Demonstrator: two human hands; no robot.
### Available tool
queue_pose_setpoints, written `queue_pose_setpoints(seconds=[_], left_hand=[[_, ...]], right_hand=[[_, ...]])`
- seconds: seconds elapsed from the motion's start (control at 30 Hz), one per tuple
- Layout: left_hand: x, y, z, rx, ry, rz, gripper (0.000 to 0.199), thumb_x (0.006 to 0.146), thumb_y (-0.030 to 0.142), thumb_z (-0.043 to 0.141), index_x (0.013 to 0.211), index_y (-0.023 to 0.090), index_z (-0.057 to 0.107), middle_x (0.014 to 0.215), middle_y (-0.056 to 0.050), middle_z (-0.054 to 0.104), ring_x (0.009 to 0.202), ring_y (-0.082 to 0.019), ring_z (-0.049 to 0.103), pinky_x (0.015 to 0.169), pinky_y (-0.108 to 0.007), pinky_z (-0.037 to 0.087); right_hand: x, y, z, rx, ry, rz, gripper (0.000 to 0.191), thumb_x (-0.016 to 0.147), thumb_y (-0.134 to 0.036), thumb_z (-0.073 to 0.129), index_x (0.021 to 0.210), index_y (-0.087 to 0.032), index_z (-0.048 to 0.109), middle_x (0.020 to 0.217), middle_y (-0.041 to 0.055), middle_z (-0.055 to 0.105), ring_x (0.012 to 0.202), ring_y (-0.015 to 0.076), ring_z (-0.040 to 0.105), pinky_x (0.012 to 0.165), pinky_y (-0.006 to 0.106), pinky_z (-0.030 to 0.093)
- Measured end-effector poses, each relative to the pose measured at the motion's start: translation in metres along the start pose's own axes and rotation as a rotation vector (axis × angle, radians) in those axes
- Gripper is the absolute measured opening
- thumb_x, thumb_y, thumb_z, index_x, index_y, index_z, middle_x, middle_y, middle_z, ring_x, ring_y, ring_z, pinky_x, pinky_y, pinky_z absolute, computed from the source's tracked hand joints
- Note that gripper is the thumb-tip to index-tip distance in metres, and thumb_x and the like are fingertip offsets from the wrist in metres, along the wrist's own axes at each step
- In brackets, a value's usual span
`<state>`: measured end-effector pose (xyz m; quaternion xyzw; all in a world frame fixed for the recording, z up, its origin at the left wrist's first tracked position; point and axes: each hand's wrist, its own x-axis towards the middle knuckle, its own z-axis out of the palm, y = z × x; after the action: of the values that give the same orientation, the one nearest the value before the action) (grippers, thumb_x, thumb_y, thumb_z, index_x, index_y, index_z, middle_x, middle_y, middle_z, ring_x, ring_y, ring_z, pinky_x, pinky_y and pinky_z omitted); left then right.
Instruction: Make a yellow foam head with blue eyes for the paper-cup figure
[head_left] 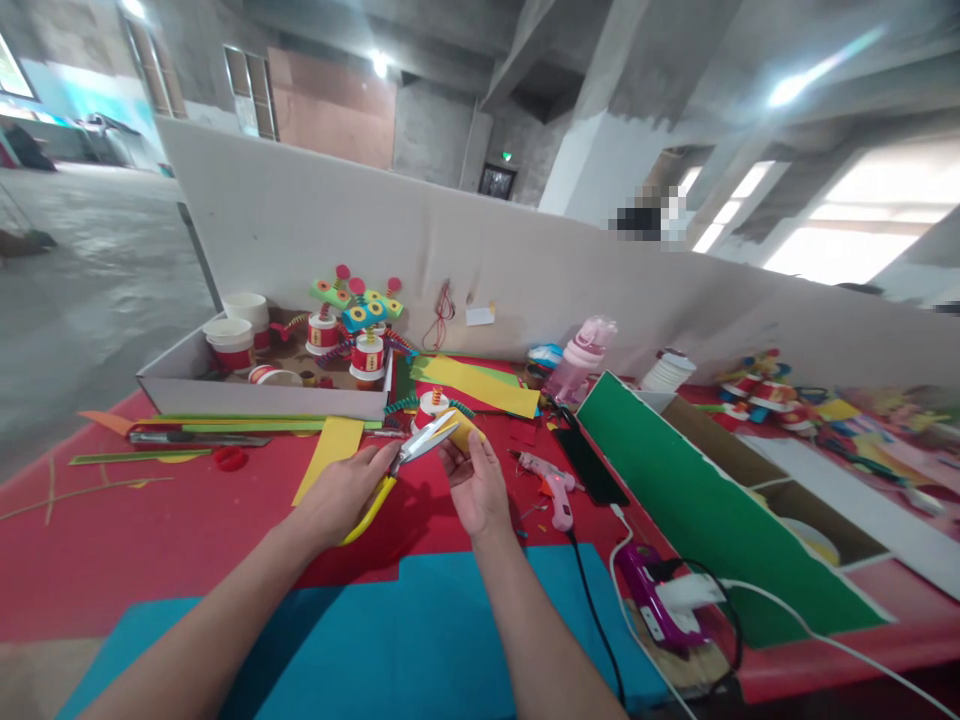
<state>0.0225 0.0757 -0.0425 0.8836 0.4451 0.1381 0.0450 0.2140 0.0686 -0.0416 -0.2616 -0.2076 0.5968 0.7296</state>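
My left hand (346, 492) is closed round the yellow handles of a pair of scissors (369, 517). Their blades are parted and reach up and right to a small piece of yellow paper (466, 432). That piece is pinched between the thumb and fingers of my right hand (477, 482). Just behind the blades stands a red and white paper cup figure (430, 405) with green folded paper arms, partly hidden by the scissors. A yellow paper strip (330, 455) lies on the red table beside my left hand.
A tray (262, 396) with cups and finished figures stands at the back left. A pink glue gun (553, 484), a black phone (589, 466) and a purple power strip (660, 600) lie right. A green panel (697, 510) borders them; blue sheets (360, 640) cover the front.
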Motion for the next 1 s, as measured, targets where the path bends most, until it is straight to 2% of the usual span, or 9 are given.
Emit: queue_pose_setpoints(seconds=[0.53,0.73,1.0], left_hand=[[-0.0007,0.0015,-0.0028,-0.001,-0.035,-0.026,0.046,0.09,0.024,0.029,0.136,0.018,0.034,0.105,-0.016,0.062,0.082,-0.027,0.065,0.063,-0.031,0.045],[-0.0004,0.0011,-0.0016,-0.024,-0.044,-0.036,0.046,0.09,0.025,0.031,0.135,0.02,0.034,0.104,-0.015,0.062,0.083,-0.027,0.065,0.064,-0.03,0.045],[-0.0001,0.001,-0.0001,-0.027,-0.04,-0.039,0.043,0.09,0.026,0.031,0.133,0.021,0.034,0.104,-0.014,0.062,0.083,-0.027,0.065,0.063,-0.029,0.044]], right_hand=[[-0.0003,0.0009,0.0013,-0.012,0.013,-0.012,0.017,0.072,-0.031,0.072,0.085,-0.021,0.068,0.085,0.0001,0.073,0.074,0.0123,0.067,0.074,0.027,0.055],[0.0004,0.001,0.0013,0.026,-0.009,-0.016,0.019,0.069,-0.03,0.075,0.085,-0.021,0.068,0.083,-0.0004,0.073,0.073,0.0115,0.068,0.07,0.023,0.056],[0.0015,0.0024,-0.0005,0.007,-0.04,-0.026,0.02,0.073,-0.031,0.072,0.09,-0.02,0.069,0.088,0.001,0.074,0.078,0.0113,0.068,0.074,0.023,0.055]])
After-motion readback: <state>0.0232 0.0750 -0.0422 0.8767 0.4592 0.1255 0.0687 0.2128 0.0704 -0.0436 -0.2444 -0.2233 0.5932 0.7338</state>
